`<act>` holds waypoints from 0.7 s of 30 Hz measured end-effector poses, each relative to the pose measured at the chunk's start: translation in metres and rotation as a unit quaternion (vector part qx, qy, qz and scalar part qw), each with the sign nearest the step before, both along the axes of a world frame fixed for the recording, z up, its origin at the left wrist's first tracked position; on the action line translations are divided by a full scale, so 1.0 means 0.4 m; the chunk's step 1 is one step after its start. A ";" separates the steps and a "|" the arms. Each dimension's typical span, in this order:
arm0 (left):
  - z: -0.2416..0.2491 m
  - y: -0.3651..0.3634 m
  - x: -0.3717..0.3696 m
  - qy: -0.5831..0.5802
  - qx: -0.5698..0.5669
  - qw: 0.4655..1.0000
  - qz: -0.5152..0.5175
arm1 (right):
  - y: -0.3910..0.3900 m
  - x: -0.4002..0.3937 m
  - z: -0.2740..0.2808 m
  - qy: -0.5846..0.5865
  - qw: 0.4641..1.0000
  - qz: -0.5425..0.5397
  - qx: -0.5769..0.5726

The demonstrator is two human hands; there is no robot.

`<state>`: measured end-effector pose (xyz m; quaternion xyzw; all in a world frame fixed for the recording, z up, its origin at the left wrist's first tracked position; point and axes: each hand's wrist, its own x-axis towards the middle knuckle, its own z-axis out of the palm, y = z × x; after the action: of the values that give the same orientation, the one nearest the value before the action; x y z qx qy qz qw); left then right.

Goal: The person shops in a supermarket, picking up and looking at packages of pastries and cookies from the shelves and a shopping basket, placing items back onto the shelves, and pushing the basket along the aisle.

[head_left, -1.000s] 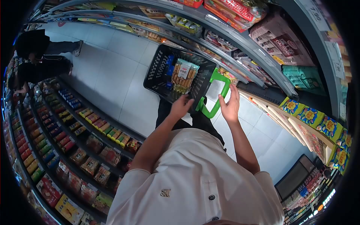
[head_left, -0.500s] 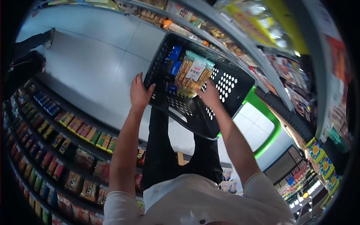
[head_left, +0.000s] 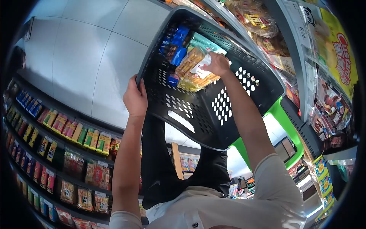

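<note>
A black shopping basket [head_left: 190, 137] with perforated walls and a green handle [head_left: 293, 135] is tilted in front of my legs. My left hand [head_left: 135, 100] is closed at its left rim, thumb inside, the other fingers partly hidden along the edge. Inside the basket, my right hand [head_left: 220, 65] grips a clear bag of stick-shaped baked snacks [head_left: 192, 61] with a white label and a mint-green end, thumb and fingers pinching the film. Beside that bag lie several blue packets [head_left: 178, 55], partly covered.
Low shelves of canned snacks [head_left: 72, 128] and bagged food curve along the left. Close on the right stands a shelf of packaged cakes [head_left: 331, 103]. Pale floor tiles [head_left: 78, 49] stretch to the upper left, where a dark shape shows at the edge.
My right hand has moved up from the bag's lower edge and taken hold of it; the bag has tilted. My left hand has closed on the rim. The basket appears larger and closer.
</note>
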<state>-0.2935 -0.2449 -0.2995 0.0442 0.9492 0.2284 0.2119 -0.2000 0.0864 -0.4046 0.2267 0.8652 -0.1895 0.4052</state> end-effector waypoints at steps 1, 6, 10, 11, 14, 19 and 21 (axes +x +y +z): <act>0.000 0.001 -0.002 -0.002 0.000 1.000 0.002 | -0.006 -0.014 0.031 0.000 1.000 -0.002 0.004; 0.003 0.001 0.000 -0.005 0.007 1.000 0.000 | -0.109 0.077 0.169 0.146 0.989 0.017 -0.016; 0.011 0.008 -0.001 0.001 0.012 1.000 0.001 | -0.198 0.174 0.239 0.213 0.976 -0.035 -0.024; 0.007 0.006 0.000 0.000 0.012 1.000 -0.001 | -0.203 0.189 0.255 0.213 0.976 -0.037 -0.024; -0.005 0.001 0.006 0.020 0.003 1.000 -0.013 | -0.196 0.214 0.298 0.196 0.977 -0.077 -0.037; 0.008 0.012 0.009 0.026 0.011 1.000 -0.007 | -0.187 0.231 0.300 0.187 0.979 -0.074 0.008; 0.002 0.009 0.007 0.033 0.015 0.999 -0.012 | -0.186 0.221 0.296 0.190 0.980 -0.066 0.002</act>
<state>-0.2905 -0.2413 -0.2986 0.0666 0.9514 0.2388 0.1826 -0.1115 0.0120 -0.2861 0.2438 0.9100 -0.2533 0.2198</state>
